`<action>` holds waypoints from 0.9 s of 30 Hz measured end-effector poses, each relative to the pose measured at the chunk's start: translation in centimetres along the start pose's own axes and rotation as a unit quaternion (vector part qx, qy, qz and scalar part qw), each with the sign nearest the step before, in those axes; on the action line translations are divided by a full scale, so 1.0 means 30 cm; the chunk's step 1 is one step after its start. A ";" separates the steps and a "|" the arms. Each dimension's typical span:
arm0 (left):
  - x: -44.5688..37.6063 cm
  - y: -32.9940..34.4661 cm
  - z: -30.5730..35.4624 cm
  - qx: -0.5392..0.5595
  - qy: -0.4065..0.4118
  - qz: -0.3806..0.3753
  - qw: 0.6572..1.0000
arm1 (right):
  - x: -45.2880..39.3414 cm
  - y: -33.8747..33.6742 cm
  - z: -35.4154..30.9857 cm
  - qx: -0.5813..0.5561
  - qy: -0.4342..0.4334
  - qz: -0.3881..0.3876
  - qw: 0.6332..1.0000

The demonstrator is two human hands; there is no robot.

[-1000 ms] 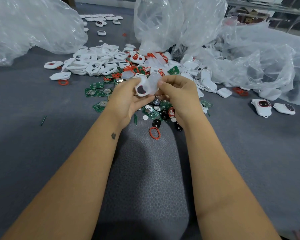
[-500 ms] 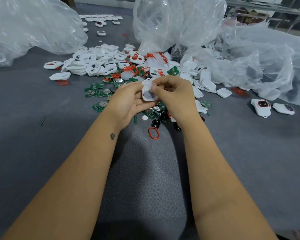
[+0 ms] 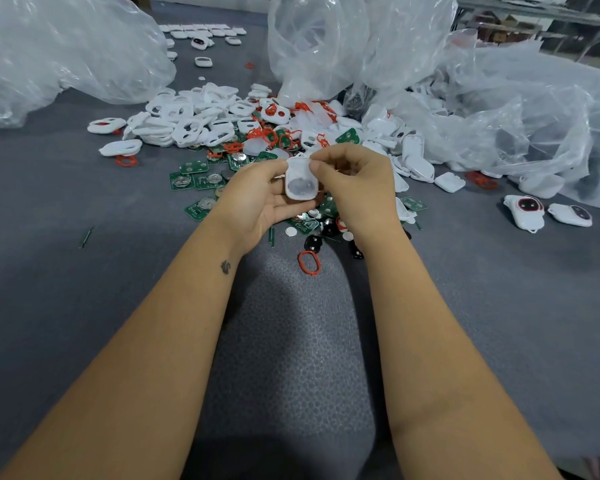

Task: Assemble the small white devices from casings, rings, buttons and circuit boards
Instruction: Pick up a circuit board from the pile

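My left hand holds a small white casing upright, its hollow inside facing me. My right hand pinches the casing's top right edge with curled fingers. Both hands hover over a heap of parts: white casings, red rings, green circuit boards and black buttons. A single red ring lies just below the hands. Two assembled white devices lie at the right.
Large clear plastic bags lie at the left, the back and the right of the grey table. More white casings sit in rows at the far back. A thin green pin lies at the left.
The casing has been turned from tilted sideways to upright between the hands, and both hands have dropped slightly towards me. A translucent piece seen earlier at the right fingers is no longer apart from the casing.
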State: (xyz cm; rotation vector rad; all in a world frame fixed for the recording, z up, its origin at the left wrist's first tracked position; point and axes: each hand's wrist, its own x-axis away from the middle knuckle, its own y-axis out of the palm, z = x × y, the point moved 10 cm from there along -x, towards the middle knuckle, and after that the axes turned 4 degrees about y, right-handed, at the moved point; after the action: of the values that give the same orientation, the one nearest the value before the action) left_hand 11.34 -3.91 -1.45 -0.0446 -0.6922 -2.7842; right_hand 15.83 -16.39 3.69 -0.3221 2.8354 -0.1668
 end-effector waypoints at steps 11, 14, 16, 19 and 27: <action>0.002 0.002 -0.001 -0.009 -0.002 -0.006 1.000 | 0.004 -0.003 0.025 -0.004 0.045 0.006 0.999; -0.004 0.006 0.002 -0.046 0.008 -0.022 0.999 | 0.000 0.003 0.019 0.029 0.036 0.005 0.999; -0.007 0.007 0.003 -0.064 0.017 -0.024 0.998 | -0.004 -0.001 0.018 0.047 0.032 0.015 0.998; -0.006 0.017 0.004 -0.108 0.035 -0.038 0.993 | -0.005 -0.003 0.014 0.081 0.023 0.023 0.996; -0.010 -0.032 0.035 -0.084 0.083 0.045 0.992 | 0.010 -0.004 -0.007 0.104 0.005 0.028 0.994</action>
State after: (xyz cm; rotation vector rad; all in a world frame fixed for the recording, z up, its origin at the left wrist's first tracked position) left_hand 11.32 -2.53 -0.99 0.1191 -0.4046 -2.7144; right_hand 15.50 -16.55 3.84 -0.1963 2.8002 -0.4475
